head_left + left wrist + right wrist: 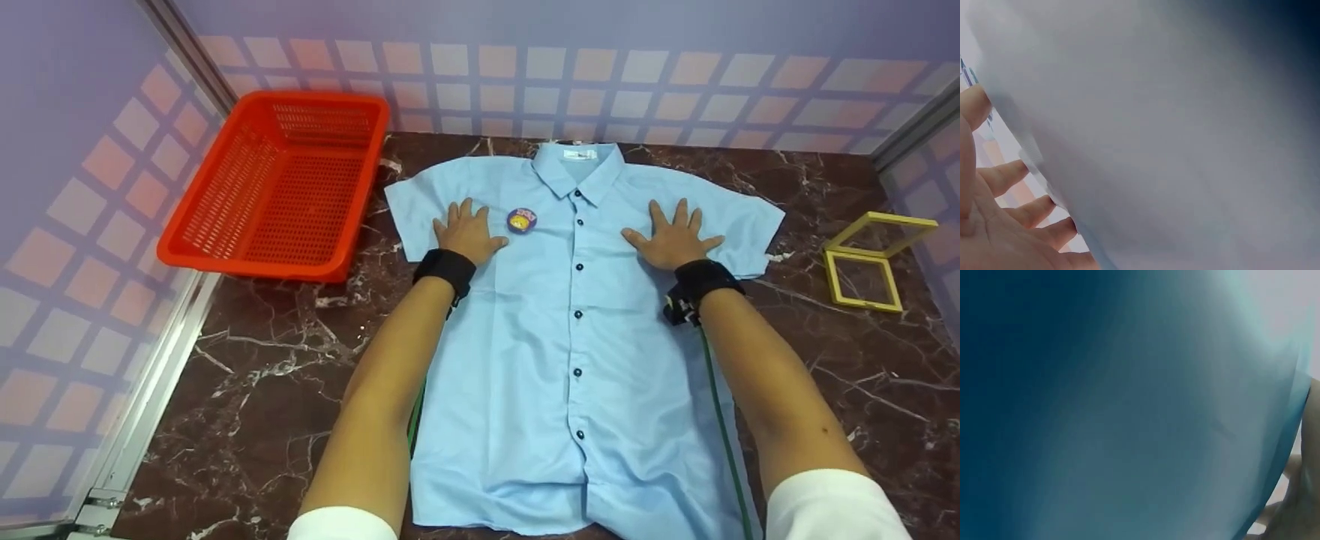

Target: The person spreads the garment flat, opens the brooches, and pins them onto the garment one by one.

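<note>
A light blue short-sleeved shirt lies flat and buttoned on the dark marble table, collar toward the far wall. A round badge is pinned on its chest. My left hand presses flat on the shirt just left of the badge, fingers spread. My right hand presses flat on the other side of the chest. The left wrist view shows blurred shirt cloth with straight fingers at its edge. Blue cloth fills the right wrist view.
An empty red plastic basket stands at the table's far left corner. A yellow-framed clear box sits at the right edge. Checked walls close in the back and sides; a metal rail runs along the left edge.
</note>
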`<action>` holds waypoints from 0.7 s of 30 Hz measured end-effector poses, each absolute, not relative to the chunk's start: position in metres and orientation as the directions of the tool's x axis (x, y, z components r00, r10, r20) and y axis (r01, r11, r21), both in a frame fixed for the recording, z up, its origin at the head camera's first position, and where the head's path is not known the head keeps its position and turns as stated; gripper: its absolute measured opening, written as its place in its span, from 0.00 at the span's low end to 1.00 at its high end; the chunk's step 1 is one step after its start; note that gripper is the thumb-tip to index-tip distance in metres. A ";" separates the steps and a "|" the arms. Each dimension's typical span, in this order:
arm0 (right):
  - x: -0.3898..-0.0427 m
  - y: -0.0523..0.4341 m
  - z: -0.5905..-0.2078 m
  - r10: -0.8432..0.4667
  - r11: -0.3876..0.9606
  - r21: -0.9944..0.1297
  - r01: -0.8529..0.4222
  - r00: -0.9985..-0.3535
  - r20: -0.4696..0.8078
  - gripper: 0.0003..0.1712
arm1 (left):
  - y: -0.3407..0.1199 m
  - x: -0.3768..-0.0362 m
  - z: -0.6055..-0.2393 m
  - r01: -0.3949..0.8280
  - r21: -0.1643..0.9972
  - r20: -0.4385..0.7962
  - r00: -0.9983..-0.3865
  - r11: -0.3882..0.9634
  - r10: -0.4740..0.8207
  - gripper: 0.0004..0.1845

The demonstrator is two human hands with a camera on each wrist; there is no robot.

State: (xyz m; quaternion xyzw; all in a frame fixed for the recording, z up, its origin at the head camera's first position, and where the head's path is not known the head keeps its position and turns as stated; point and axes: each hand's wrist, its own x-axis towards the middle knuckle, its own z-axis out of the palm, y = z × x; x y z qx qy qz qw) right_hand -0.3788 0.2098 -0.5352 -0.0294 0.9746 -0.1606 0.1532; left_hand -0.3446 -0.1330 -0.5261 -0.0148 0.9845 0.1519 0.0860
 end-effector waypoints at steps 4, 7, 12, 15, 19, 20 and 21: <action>-0.379 0.213 -0.535 -0.137 0.945 -0.325 -0.025 -0.936 -0.325 0.57 | -0.135 -0.343 -0.524 -0.035 0.276 -0.200 -0.980 0.961 0.022 0.43; -0.379 0.215 -0.536 -0.147 0.945 -0.325 -0.032 -0.930 -0.337 0.58 | -0.136 -0.341 -0.522 -0.012 0.269 -0.206 -0.977 0.963 0.045 0.44; -0.380 0.217 -0.538 -0.159 0.943 -0.329 -0.045 -0.931 -0.327 0.59 | -0.139 -0.343 -0.523 -0.013 0.267 -0.225 -0.973 0.964 0.049 0.45; -0.380 0.217 -0.535 -0.169 0.941 -0.334 -0.058 -0.934 -0.313 0.58 | -0.142 -0.346 -0.527 -0.024 0.264 -0.232 -0.972 0.964 0.039 0.46; -0.378 0.213 -0.530 -0.178 0.937 -0.341 -0.073 -0.941 -0.289 0.56 | -0.145 -0.349 -0.531 -0.029 0.265 -0.240 -0.970 0.964 0.037 0.47; -0.379 0.212 -0.529 -0.179 0.936 -0.343 -0.075 -0.943 -0.282 0.56 | -0.145 -0.350 -0.531 -0.031 0.267 -0.243 -0.969 0.963 0.036 0.47; -0.379 0.210 -0.528 -0.181 0.936 -0.343 -0.080 -0.945 -0.272 0.56 | -0.145 -0.350 -0.531 -0.034 0.267 -0.244 -0.969 0.963 0.033 0.47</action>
